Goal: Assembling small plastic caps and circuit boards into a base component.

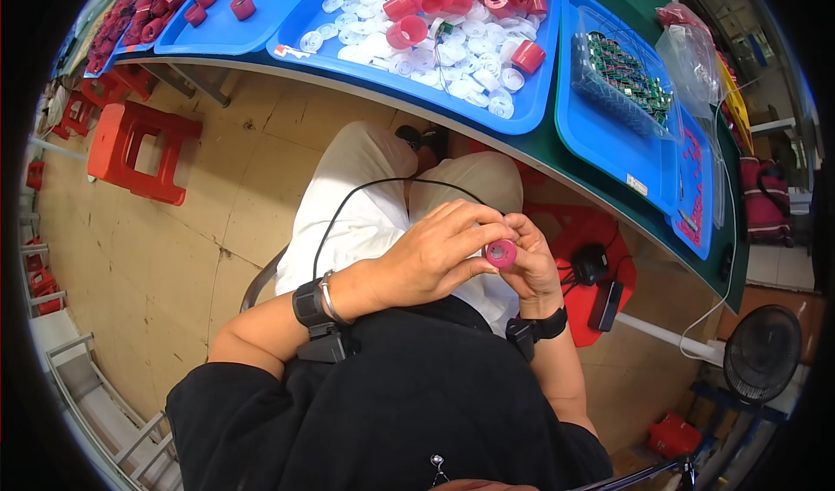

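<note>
Above my lap, both hands are closed around a small red plastic cylinder (pixel 502 254), its round end turned up toward me with a paler opening in the middle. My left hand (pixel 439 249) grips it from the left, the fingers lying over its far side and the thumb at its near side. From the right, my right hand (pixel 532 269) pinches it between thumb and fingers. Whatever is inside the cylinder is too small to make out. A thin black cable loops over my legs behind the left hand.
Ahead, a blue tray (pixel 291 39) bears white plastic discs (pixel 470 56) and red cylinders (pixel 407 32). To its right, a clear box (pixel 622 78) holds green circuit boards. Further blue trays line the table edge. A red stool (pixel 143 152) stands left; a black fan (pixel 763 354) stands right.
</note>
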`<move>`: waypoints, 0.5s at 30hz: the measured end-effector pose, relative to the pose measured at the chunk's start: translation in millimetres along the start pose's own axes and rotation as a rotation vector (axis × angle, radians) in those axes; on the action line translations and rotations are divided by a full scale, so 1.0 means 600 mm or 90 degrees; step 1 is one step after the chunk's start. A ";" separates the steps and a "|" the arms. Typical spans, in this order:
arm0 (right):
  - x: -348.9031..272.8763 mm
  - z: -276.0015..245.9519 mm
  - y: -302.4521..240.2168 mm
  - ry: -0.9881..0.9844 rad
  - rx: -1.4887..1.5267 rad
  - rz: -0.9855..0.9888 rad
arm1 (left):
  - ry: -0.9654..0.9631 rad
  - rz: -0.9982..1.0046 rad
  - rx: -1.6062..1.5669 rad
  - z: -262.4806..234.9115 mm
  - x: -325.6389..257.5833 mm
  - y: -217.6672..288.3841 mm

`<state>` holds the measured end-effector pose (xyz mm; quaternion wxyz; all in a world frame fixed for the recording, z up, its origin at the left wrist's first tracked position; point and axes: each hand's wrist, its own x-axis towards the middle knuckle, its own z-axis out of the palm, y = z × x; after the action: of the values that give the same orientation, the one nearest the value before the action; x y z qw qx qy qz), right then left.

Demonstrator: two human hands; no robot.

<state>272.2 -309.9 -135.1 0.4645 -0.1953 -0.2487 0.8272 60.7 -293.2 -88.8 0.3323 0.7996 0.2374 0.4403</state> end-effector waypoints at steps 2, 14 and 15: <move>-0.001 0.002 0.004 0.007 0.006 -0.007 | 0.003 0.003 -0.006 0.002 -0.001 -0.002; -0.001 0.005 -0.007 -0.017 0.024 0.053 | -0.022 0.011 0.066 -0.002 -0.007 -0.011; -0.001 0.009 -0.005 -0.016 0.025 0.053 | -0.025 0.014 0.082 -0.003 -0.007 -0.011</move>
<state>271.4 -310.4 -129.2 0.4300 -0.1857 -0.2303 0.8530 56.6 -290.7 -95.4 0.2801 0.8304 0.2494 0.4121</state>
